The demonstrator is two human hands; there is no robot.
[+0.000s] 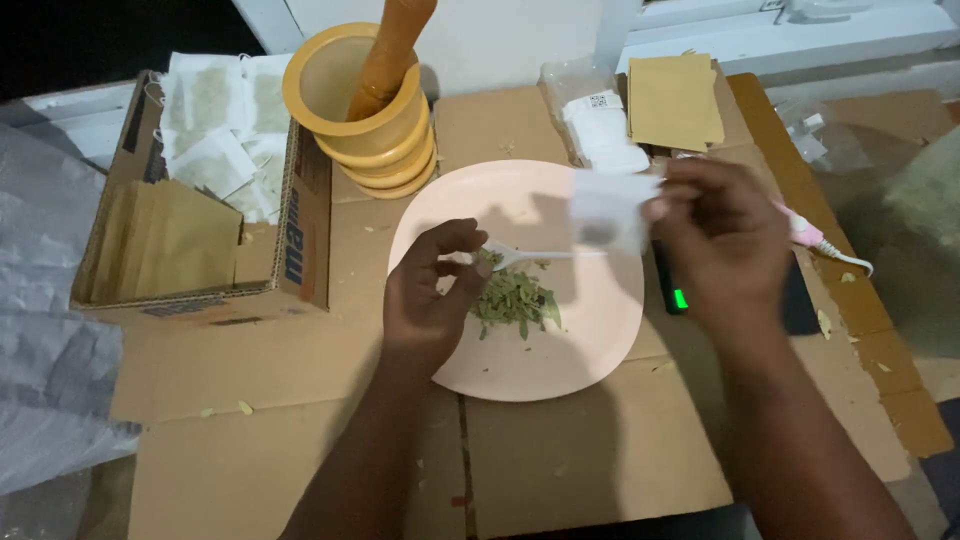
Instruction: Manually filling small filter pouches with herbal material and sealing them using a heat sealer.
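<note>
White spoon (530, 256) pinched in left hand (430, 295), handle end hidden, blurred sachet (608, 210) gripped by right hand (725, 245)

Flattened cardboard (560, 470); plate (600, 340); mortar (370, 120)

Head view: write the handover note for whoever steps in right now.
Left hand holds a white plastic spoon over the pile of dried green herbs on the pale pink plate.
Right hand holds a small white pouch above the plate.
Filled pouches lie in the cardboard box at left.
The herb pile remains on the plate; whether the held pouch is filled cannot be told.
</note>
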